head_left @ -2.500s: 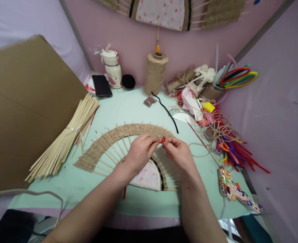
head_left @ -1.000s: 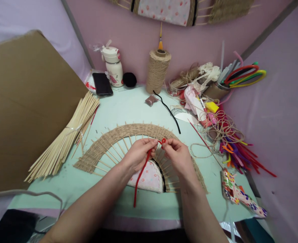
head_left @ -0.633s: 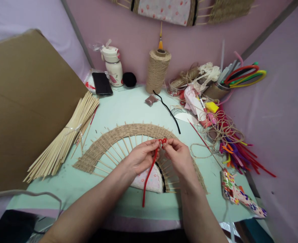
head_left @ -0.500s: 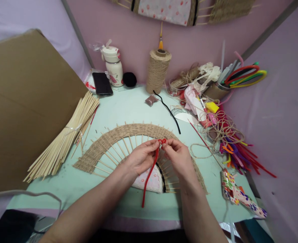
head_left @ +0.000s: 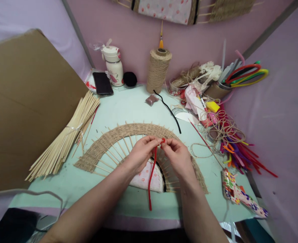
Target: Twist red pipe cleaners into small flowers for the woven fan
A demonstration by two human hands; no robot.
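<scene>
Between my two hands is a red pipe cleaner (head_left: 152, 182), its upper end bent into small loops and its long tail hanging down. My left hand (head_left: 143, 152) pinches it just below the looped part. The fingertips of my right hand (head_left: 176, 153) are closed on the loops from the other side. Beneath both hands lies a half-round woven fan (head_left: 98, 148) of twine and thin sticks, with a spotted fabric centre (head_left: 144, 179) edged by a black strip. My hands and forearms cover part of the fan.
Bundled sticks (head_left: 60, 141) lean beside a cardboard sheet (head_left: 32, 101) at left. Behind stand a bottle (head_left: 114, 67) and a twine spool (head_left: 159, 71). A black pipe cleaner (head_left: 168, 109) lies beyond the fan. Tangled twine (head_left: 227, 130), coloured pipe cleaners (head_left: 252, 160) and a floral-wrapped tool (head_left: 231, 187) fill the right.
The loops at the top of the red pipe cleaner look smaller and tighter. My left fingers have shifted slightly up and right, and the tail has swung a little right.
</scene>
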